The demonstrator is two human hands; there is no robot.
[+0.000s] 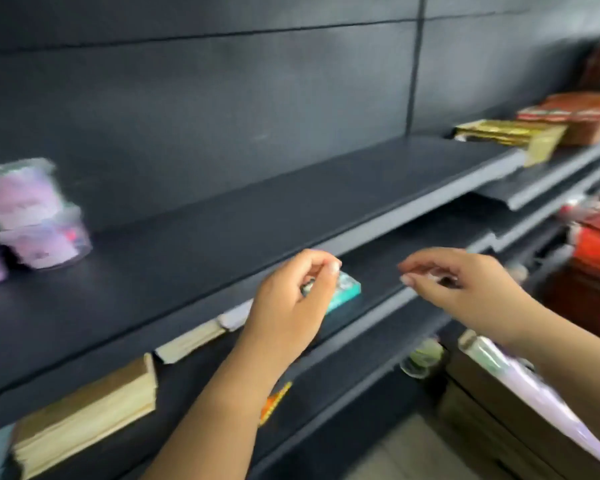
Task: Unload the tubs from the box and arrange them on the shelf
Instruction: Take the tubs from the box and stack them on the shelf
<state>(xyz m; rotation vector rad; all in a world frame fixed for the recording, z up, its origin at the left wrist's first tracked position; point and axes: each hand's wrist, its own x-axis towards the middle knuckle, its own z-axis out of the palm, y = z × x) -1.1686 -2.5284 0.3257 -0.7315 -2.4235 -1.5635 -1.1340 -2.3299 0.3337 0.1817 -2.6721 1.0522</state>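
Note:
Pink-and-purple tubs [32, 216] with clear lids stand stacked at the left end of the dark shelf [257, 209]; they are blurred. A cardboard box [492, 410] sits at the lower right, with more purple tubs [520, 379] showing at its top. My left hand [288, 306] hovers in front of the shelf's front edge, fingers loosely curled, holding nothing. My right hand [465, 289] hovers to its right at about the same height, also loosely curled and empty. Neither hand touches a tub or the shelf.
On the level below lie beige packs [84, 410] and a teal box [347, 292], just behind my left hand. Gold packets [510, 133] and red packets [579, 112] fill the shelf's right end. Red goods [596, 251] sit far right. A clear tub [423, 358] lies low beside the box.

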